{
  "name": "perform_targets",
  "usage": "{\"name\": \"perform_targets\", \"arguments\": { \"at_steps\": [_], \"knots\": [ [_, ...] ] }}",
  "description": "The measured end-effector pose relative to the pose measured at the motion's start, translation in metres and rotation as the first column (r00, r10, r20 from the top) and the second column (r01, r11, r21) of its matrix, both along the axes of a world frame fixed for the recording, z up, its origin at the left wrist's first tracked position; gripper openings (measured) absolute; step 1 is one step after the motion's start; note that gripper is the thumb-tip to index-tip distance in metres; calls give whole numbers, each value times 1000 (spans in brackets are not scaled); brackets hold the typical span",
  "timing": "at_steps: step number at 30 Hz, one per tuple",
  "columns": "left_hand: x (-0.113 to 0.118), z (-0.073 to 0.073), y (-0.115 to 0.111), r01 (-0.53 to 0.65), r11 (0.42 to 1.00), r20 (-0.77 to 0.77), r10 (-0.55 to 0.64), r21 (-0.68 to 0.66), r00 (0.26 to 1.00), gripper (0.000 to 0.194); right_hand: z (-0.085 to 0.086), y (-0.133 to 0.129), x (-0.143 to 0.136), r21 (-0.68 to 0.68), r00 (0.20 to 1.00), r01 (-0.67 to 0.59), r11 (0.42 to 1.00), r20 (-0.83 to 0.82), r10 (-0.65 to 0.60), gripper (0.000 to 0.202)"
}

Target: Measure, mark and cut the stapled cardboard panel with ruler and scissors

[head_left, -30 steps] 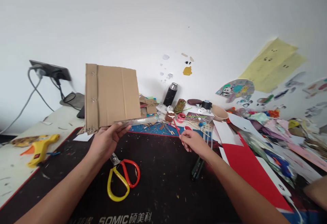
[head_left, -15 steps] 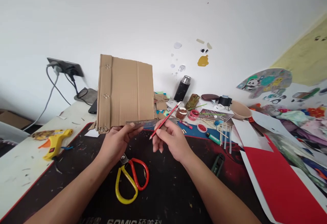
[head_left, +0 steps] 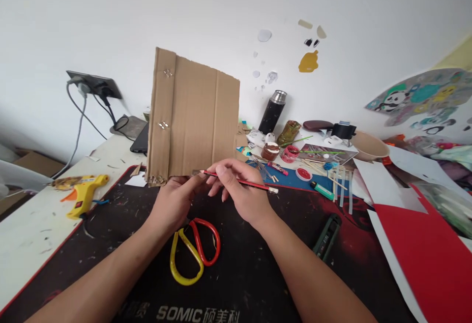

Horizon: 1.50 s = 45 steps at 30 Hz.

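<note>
A brown corrugated cardboard box (head_left: 197, 111) stands upright in front of me, with small metal fasteners down its left strip. My left hand (head_left: 173, 197) grips it at the bottom edge, thumb pointing right. A small bit of a greyish strip (head_left: 195, 172) shows by the left thumb, most of it hidden. My right hand (head_left: 241, 185) is closed around a red and black pencil (head_left: 252, 183), whose point reaches left to the cardboard's lower edge near my left fingertips. Below my hands, scissors (head_left: 187, 264) with one yellow and one red handle lie on the black mat; their blades are mostly hidden.
A yellow glue gun (head_left: 84, 195) lies at left near a wall socket (head_left: 94, 84). At the back stand a black thermos (head_left: 273, 111) and paint jars (head_left: 290, 154). A dark green cutter (head_left: 327, 237) and red card (head_left: 424, 249) lie at right.
The pencil has turned from pointing down and left to lying nearly level, its point now at the cardboard's lower edge. My hands have come closer together. The camera view has shifted slightly.
</note>
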<state>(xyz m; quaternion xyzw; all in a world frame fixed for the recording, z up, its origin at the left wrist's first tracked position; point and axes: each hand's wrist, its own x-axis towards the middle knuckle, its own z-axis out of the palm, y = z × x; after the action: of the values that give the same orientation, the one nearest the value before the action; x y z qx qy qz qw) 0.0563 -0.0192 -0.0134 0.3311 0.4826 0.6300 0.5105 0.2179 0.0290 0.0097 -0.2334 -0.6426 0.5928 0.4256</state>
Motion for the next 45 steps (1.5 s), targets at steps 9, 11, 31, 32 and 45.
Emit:
{"name": "perform_targets", "arguments": {
  "at_steps": [9, 11, 31, 32, 45],
  "knots": [
    [10, -2, 0, 17, 999, -52, -15, 32, 999, 34, 3, -5, 3, 136, 997, 72, 988, -9, -71, 45],
    [11, -4, 1, 17, 999, -61, -14, 39, 998, 35, 3, -5, 3, 162, 995, 94, 982, 13, -98, 43],
    [15, -2, -2, 12, 1000, -68, -11, 3, 998, 31, -9, -1, 1, 188, 990, 112, 976, 64, -125, 35],
    [15, -3, -3, 13, 1000, -66, -13, 4, 998, 31, -9, -1, 0, 188, 990, 112, 976, 64, -126, 34],
    [15, -5, -2, 28, 1000, -49, -28, 3, 998, 31, -9, 0, 0, 147, 991, 114, 983, 51, -122, 42]
  ]
}}
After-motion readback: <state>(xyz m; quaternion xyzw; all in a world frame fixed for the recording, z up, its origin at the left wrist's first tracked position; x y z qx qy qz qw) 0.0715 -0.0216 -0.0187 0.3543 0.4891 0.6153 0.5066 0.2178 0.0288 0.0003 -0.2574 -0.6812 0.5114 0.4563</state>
